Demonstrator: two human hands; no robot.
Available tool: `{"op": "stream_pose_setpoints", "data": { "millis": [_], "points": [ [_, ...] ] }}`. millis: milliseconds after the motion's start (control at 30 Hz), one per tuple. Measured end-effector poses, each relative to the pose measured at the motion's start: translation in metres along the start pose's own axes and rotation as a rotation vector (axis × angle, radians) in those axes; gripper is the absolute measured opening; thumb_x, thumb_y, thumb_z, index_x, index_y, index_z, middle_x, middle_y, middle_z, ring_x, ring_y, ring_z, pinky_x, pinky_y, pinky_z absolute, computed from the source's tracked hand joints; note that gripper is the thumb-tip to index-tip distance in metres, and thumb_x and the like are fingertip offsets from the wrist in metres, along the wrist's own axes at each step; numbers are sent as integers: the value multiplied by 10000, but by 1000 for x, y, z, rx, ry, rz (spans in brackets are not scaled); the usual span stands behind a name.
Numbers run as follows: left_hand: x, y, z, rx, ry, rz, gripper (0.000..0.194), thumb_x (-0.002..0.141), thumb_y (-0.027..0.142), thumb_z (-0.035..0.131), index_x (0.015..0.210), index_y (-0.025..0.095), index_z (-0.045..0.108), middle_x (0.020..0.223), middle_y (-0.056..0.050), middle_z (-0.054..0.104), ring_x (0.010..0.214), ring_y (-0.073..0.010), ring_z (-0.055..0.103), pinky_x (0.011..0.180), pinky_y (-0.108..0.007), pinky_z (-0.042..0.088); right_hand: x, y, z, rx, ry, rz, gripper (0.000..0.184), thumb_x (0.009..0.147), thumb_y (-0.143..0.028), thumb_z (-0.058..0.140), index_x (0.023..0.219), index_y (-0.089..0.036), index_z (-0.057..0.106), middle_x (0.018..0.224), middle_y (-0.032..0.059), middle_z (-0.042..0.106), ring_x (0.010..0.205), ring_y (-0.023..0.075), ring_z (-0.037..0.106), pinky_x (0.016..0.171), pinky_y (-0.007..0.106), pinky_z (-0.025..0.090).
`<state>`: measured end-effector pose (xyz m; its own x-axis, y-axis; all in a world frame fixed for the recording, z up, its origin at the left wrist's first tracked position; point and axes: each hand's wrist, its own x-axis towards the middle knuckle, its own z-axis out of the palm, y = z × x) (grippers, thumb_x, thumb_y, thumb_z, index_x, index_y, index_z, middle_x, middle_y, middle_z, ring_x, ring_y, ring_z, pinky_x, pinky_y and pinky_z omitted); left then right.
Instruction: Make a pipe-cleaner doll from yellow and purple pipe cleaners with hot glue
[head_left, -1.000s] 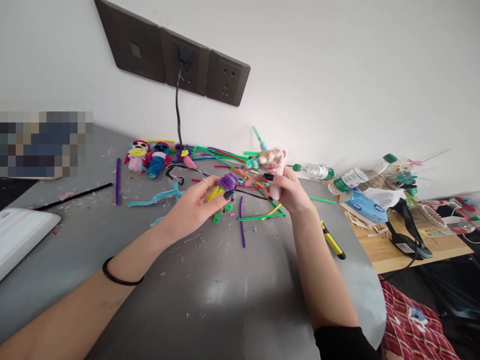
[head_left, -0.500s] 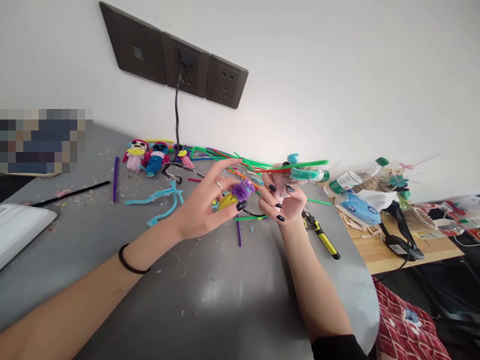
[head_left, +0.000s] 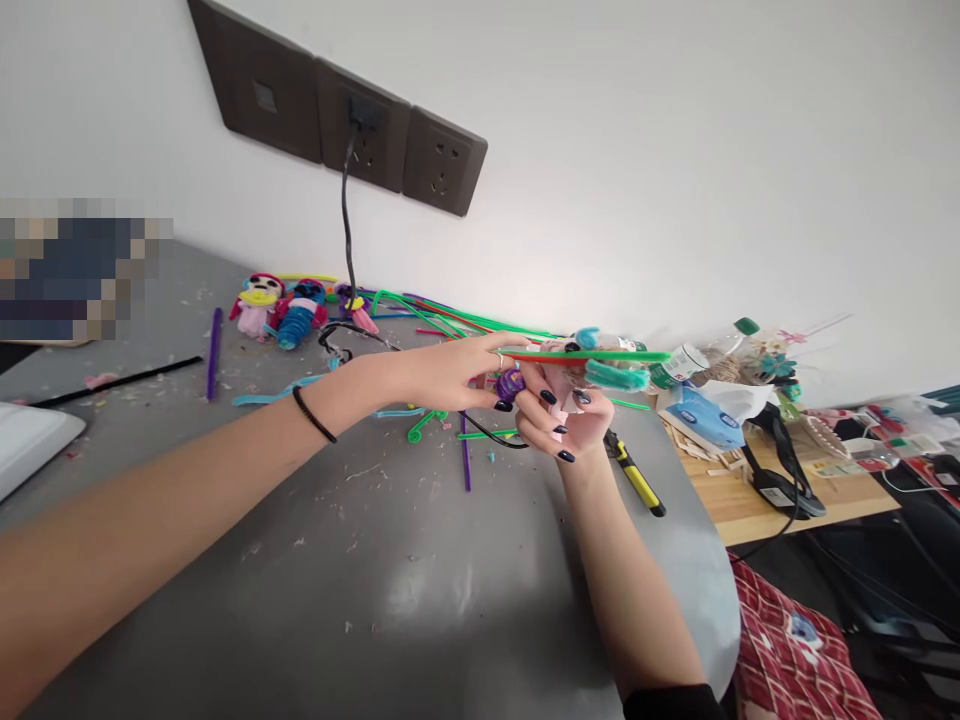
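Note:
My left hand (head_left: 450, 375) is turned palm-down beside the right one. Its thumb and fingers close around a purple coiled pipe-cleaner piece (head_left: 511, 384); the rest of that piece is hidden. My right hand (head_left: 562, 405) is raised with its fingers curled around a pale pink piece (head_left: 556, 385). Above that hand, a straight green pipe cleaner (head_left: 622, 356) and a red one lie side by side, their left ends at my left fingers. A bent teal pipe cleaner (head_left: 616, 376) sits just below the green one. How these pieces join is hidden.
Pipe-cleaner dolls (head_left: 300, 315) lie at the back left by loose green strands (head_left: 420, 305). Yellow-handled pliers (head_left: 637, 480) rest right of my right wrist. A tissue pack (head_left: 701, 415) and bottles stand further right. A black cord (head_left: 346, 220) hangs from the wall socket.
My left hand has moved right, bringing the purple piece up to my right hand; its fingers have come closer together. The right hand has stayed nearly in place.

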<state>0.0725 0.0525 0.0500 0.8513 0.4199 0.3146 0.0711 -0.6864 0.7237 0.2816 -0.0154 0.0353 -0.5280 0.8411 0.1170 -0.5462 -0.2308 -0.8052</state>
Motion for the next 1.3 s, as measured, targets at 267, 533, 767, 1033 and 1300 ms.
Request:
{"op": "stream_pose_setpoints", "data": {
  "millis": [267, 533, 767, 1033, 1300],
  "points": [
    [5, -9, 8, 306, 4, -120, 218, 977, 237, 492, 1092, 165, 662, 1150, -137, 677, 1013, -279, 669, 880, -372, 496, -5, -7, 8, -210, 260, -83, 409, 640, -388, 805, 678, -260, 418, 627, -61, 412, 409, 74, 248, 280, 231, 221],
    [-7, -19, -15, 568, 351, -468, 295, 990, 273, 453, 1095, 91, 661, 1133, -214, 634, 1044, -366, 656, 957, -477, 512, -13, -15, 2, -378, 677, -325, 344, 742, -385, 764, 703, -238, 456, 559, -74, 404, 452, 96, 428, 453, 254, 342],
    [5, -17, -34, 569, 487, -639, 237, 864, 363, 666, 954, 147, 702, 1050, -164, 635, 976, -367, 668, 876, -479, 541, -12, 15, 1, -436, 833, -353, 377, 661, -395, 811, 662, -242, 466, 561, -62, 480, 472, 120, 482, 446, 278, 374],
    [9, 6, -57, 473, 655, -658, 269, 899, 363, 660, 1042, 140, 705, 940, -125, 695, 1035, -355, 665, 908, -469, 525, -9, 34, 10, -533, 897, -321, 249, 726, -345, 775, 699, -227, 558, 564, -42, 557, 495, 124, 505, 460, 263, 359],
    [-6, 21, -30, -311, 536, -319, 310, 849, 379, 753, 1079, 174, 717, 1187, -109, 710, 1060, -282, 680, 806, -383, 598, -7, 33, 21, -335, 786, -249, 408, 698, -389, 825, 678, -228, 451, 590, -65, 459, 499, 99, 480, 455, 248, 368]
  ]
}}
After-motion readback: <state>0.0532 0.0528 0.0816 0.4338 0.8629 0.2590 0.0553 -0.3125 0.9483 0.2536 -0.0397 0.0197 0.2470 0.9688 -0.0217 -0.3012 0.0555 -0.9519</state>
